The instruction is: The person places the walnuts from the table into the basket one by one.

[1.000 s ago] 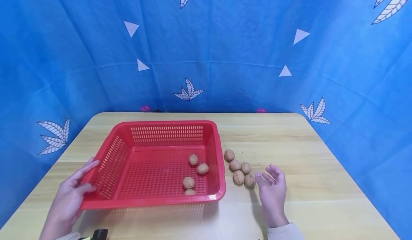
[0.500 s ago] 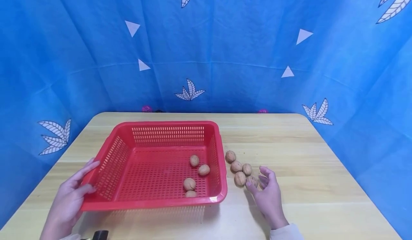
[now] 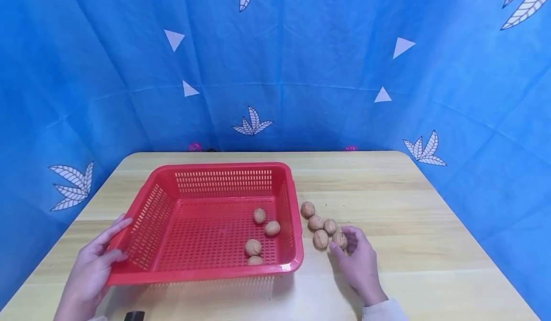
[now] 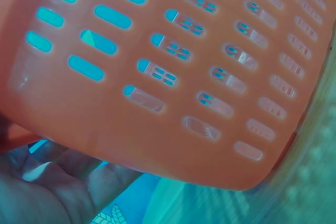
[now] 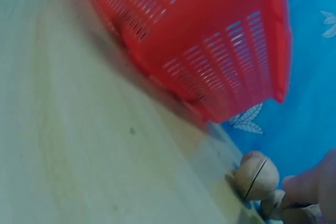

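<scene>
Left hand (image 3: 88, 269): grips the left rim of the red basket (image 3: 202, 274), as a second ago.
Inside walnuts (image 3: 253, 248): four, unmoved, near the basket's right wall.
Loose walnuts (image 3: 320, 239): four on the table (image 3: 413, 249), just right of the basket.
Right hand (image 3: 359, 267): earlier apart, now narrowed, thumb and fingers round the rightmost walnut (image 3: 339, 240).

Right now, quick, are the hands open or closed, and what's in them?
Left hand: closed, holding the red basket by its left edge.
Right hand: closed round the rightmost walnut.
</scene>
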Action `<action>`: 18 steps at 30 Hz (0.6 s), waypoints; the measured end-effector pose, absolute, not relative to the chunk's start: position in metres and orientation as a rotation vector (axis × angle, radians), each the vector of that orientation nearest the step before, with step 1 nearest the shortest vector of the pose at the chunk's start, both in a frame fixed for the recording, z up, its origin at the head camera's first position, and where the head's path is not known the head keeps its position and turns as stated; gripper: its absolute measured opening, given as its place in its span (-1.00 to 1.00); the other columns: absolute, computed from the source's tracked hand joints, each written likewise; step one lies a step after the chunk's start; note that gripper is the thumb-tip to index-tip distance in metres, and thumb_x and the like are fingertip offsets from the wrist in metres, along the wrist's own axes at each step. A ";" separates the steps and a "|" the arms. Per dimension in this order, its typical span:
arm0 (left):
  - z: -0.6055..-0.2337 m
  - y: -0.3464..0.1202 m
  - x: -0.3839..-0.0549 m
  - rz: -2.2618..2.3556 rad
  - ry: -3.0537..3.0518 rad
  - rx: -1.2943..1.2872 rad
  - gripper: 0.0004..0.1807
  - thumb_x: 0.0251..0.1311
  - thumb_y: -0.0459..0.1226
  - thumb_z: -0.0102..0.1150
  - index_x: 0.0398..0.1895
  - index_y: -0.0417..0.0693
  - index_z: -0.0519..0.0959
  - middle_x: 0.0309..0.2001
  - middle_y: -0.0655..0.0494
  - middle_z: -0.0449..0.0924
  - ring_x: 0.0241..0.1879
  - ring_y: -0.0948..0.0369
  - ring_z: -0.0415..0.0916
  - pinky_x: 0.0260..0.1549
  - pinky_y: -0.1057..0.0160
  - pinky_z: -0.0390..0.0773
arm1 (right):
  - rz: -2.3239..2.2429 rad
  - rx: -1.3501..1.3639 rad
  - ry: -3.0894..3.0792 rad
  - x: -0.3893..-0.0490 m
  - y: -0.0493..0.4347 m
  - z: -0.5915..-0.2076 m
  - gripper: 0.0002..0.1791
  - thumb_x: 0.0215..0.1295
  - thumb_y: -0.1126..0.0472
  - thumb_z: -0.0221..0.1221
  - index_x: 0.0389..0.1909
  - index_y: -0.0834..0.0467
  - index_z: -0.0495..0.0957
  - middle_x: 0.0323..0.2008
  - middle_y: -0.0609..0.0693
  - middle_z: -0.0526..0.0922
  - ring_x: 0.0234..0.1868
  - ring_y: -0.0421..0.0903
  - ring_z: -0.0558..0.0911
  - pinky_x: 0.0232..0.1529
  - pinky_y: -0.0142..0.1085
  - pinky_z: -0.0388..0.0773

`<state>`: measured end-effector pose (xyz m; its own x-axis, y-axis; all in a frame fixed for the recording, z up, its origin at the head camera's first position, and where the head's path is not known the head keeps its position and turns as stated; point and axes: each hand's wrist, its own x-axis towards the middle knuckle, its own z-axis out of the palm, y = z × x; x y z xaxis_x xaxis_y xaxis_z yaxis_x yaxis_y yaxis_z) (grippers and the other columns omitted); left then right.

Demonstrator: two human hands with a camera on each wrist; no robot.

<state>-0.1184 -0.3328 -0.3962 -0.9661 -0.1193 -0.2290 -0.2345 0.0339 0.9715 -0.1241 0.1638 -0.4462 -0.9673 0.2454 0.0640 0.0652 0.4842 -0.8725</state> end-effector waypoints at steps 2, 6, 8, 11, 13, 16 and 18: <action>-0.396 -0.332 -0.118 2.076 2.197 -0.396 -0.17 0.29 -0.52 -0.04 0.54 0.27 0.02 0.52 0.48 -0.27 -0.18 0.58 0.45 -0.25 0.18 0.66 | 1.549 -0.298 -2.510 -0.124 0.163 -0.443 -0.46 0.18 0.32 0.31 0.17 0.27 0.38 0.08 0.28 0.53 0.09 0.18 0.54 0.11 -0.06 0.50; -0.395 -0.331 -0.117 2.043 2.202 -0.420 -0.16 0.31 -0.49 -0.02 0.55 0.30 -0.02 0.52 0.51 -0.28 -0.17 0.58 0.40 -0.23 0.21 0.65 | 1.714 -0.324 -2.420 -0.120 0.162 -0.435 -0.47 0.20 0.32 0.29 0.18 0.27 0.38 0.15 0.28 0.48 0.13 0.20 0.52 0.10 -0.13 0.52; -0.394 -0.331 -0.117 2.038 2.199 -0.427 -0.15 0.30 -0.49 -0.01 0.54 0.31 -0.02 0.51 0.53 -0.29 -0.16 0.57 0.38 -0.22 0.22 0.65 | 1.755 -0.325 -2.395 -0.119 0.162 -0.433 -0.49 0.21 0.31 0.28 0.17 0.27 0.38 0.18 0.25 0.45 0.17 0.19 0.49 0.13 -0.13 0.49; -0.394 -0.332 -0.118 2.042 2.186 -0.437 -0.14 0.30 -0.48 0.01 0.54 0.33 -0.03 0.51 0.54 -0.29 -0.14 0.56 0.35 -0.21 0.22 0.65 | 1.792 -0.312 -2.362 -0.118 0.160 -0.431 -0.51 0.23 0.30 0.27 0.16 0.29 0.38 0.20 0.22 0.43 0.20 0.18 0.46 0.17 -0.12 0.46; -0.394 -0.332 -0.118 2.016 2.203 -0.444 -0.14 0.30 -0.47 0.01 0.54 0.36 -0.03 0.50 0.56 -0.29 -0.15 0.55 0.35 -0.20 0.22 0.64 | 1.821 -0.319 -2.342 -0.118 0.160 -0.430 -0.52 0.25 0.28 0.25 0.16 0.28 0.38 0.22 0.20 0.41 0.19 0.16 0.45 0.16 -0.13 0.47; -0.394 -0.333 -0.119 2.020 2.206 -0.443 -0.14 0.29 -0.48 0.00 0.54 0.34 -0.03 0.51 0.53 -0.29 -0.16 0.56 0.34 -0.21 0.22 0.65 | 1.876 -0.337 -2.312 -0.118 0.161 -0.430 -0.53 0.27 0.28 0.24 0.16 0.29 0.37 0.22 0.20 0.40 0.17 0.13 0.45 0.09 -0.25 0.50; -0.395 -0.332 -0.120 2.018 2.216 -0.439 -0.15 0.29 -0.48 -0.01 0.54 0.34 -0.02 0.51 0.52 -0.29 -0.15 0.55 0.34 -0.21 0.23 0.65 | 1.932 -0.355 -2.287 -0.119 0.163 -0.429 -0.53 0.29 0.27 0.22 0.18 0.29 0.35 0.23 0.20 0.39 0.15 0.10 0.45 0.03 -0.33 0.51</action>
